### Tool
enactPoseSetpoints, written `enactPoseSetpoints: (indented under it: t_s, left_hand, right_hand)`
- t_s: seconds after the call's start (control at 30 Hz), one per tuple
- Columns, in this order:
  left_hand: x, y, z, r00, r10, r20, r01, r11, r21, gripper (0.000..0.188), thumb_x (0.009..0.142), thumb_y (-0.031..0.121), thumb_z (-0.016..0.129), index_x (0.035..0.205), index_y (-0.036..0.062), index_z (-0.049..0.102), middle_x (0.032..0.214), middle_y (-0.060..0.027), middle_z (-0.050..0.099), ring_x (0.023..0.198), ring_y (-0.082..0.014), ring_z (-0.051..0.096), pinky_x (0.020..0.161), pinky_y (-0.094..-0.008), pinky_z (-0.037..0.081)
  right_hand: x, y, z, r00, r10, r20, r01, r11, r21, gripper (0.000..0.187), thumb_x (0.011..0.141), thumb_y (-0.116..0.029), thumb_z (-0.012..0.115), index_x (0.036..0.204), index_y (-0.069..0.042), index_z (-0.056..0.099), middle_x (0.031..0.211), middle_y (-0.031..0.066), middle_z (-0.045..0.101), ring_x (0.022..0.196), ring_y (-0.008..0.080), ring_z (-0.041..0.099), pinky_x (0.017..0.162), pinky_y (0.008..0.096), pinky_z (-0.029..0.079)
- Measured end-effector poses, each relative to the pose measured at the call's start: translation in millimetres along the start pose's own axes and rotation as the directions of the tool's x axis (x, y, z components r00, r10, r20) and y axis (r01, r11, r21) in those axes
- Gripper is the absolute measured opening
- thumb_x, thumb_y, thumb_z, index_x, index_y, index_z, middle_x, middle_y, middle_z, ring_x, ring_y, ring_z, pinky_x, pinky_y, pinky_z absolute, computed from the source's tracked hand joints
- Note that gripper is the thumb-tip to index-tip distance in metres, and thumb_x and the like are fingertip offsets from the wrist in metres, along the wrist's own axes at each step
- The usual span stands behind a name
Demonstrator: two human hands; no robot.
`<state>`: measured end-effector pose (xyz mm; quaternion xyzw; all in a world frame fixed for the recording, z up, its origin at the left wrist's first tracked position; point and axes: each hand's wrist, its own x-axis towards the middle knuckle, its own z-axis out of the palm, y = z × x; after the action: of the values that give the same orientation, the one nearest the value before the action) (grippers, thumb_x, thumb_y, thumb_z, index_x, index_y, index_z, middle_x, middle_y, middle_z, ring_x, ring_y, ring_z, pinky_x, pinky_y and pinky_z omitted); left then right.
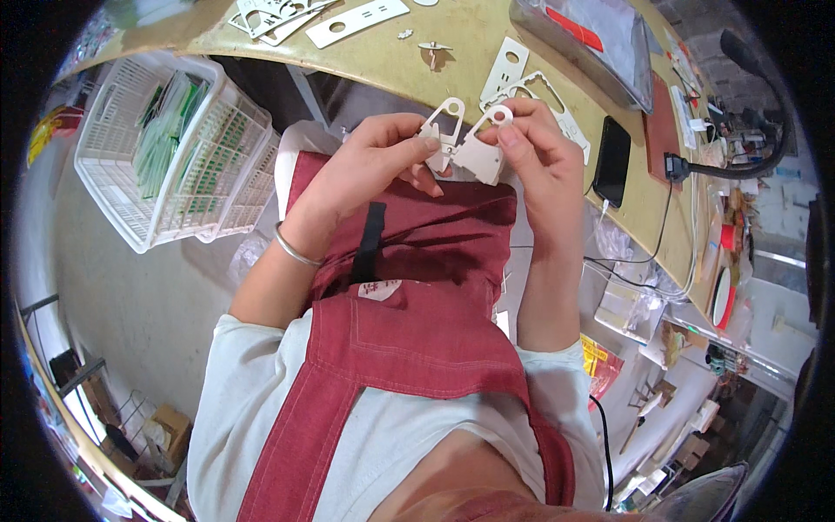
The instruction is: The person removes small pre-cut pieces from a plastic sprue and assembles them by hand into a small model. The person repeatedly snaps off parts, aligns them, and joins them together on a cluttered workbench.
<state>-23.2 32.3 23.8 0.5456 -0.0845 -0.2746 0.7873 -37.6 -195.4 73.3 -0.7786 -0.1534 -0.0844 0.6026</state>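
Note:
Above my lap, near the table's front edge, both hands work on two small white pieces, each with a rounded loop at its upper end. My left hand (383, 157) pinches the left looped piece (446, 111) between thumb and fingers. My right hand (544, 161) grips the right looped piece (477, 160), its thumb at the loop and its broader flat body hanging lower. The two pieces meet at their inner edges; whether they are joined there I cannot tell. Fingers partly cover both.
On the yellowish table (383, 52) lie white cut-out sheets (357, 22), a small pale part (434, 47), a cut-out frame (544, 91), a metal tray (600, 52) and a black phone (612, 161). Left stands a white basket (117, 165) holding green-and-white packets. Cables trail at right.

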Motion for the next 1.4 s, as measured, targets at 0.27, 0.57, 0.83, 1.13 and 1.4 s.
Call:
enactPoseSetpoints:
  t_s: [0.27,0.57,0.83,1.13,1.4]
  left_hand:
    - [-2,-9,-4,0.988,-0.147,0.042,0.153,0.964,-0.218,0.027,0.102,0.014,0.065,0.124,-0.0024,0.067,0.101,-0.0151,0.078,0.072,-0.0200,0.075,0.073,-0.0311,0.062]
    - [-5,-19,3,0.992,-0.069,-0.101,0.051,0.983,-0.174,0.025,0.102,0.020,0.068,0.116,0.0003,0.072,0.093,-0.0059,0.076,0.072,-0.0125,0.073,0.064,-0.0207,0.054]
    - [-6,-19,3,0.983,-0.095,-0.158,0.069,0.985,-0.160,0.022,0.103,0.018,0.065,0.109,-0.0017,0.073,0.088,-0.0076,0.074,0.069,-0.0134,0.071,0.065,-0.0260,0.058]
    - [-9,-19,3,0.984,-0.111,-0.139,0.093,0.987,-0.130,0.022,0.100,0.020,0.065,0.102,-0.0010,0.074,0.081,-0.0065,0.074,0.063,-0.0126,0.068,0.064,-0.0250,0.054]
    - [-12,-27,-1,0.987,-0.148,-0.063,0.138,0.980,-0.143,0.023,0.099,0.019,0.065,0.101,-0.0020,0.074,0.082,-0.0058,0.073,0.061,-0.0128,0.067,0.062,-0.0243,0.053]
  right_hand:
    - [-23,38,15,0.907,0.418,0.053,-0.390,0.785,0.482,0.028,0.104,-0.025,0.071,0.104,0.002,0.078,0.093,0.0037,0.076,0.080,0.0092,0.067,0.075,0.0253,0.054]
    - [-39,39,41,0.913,0.392,-0.114,-0.306,0.842,0.443,0.023,0.104,-0.020,0.071,0.105,0.003,0.079,0.092,0.0046,0.076,0.080,0.0090,0.066,0.075,0.0240,0.053]
    - [-37,37,37,0.910,0.382,-0.160,-0.276,0.847,0.455,0.022,0.106,-0.014,0.068,0.105,0.006,0.077,0.093,0.0047,0.076,0.080,0.0082,0.067,0.074,0.0231,0.053]
    - [-27,35,41,0.867,0.457,-0.199,-0.234,0.724,0.649,0.019,0.102,-0.007,0.071,0.117,0.005,0.070,0.093,0.0097,0.077,0.084,0.0108,0.071,0.077,0.0234,0.056]
    - [-37,29,32,0.862,0.506,-0.034,-0.354,0.649,0.674,0.021,0.098,-0.006,0.074,0.110,-0.001,0.059,0.088,0.0126,0.076,0.065,0.0159,0.072,0.056,0.0264,0.058]
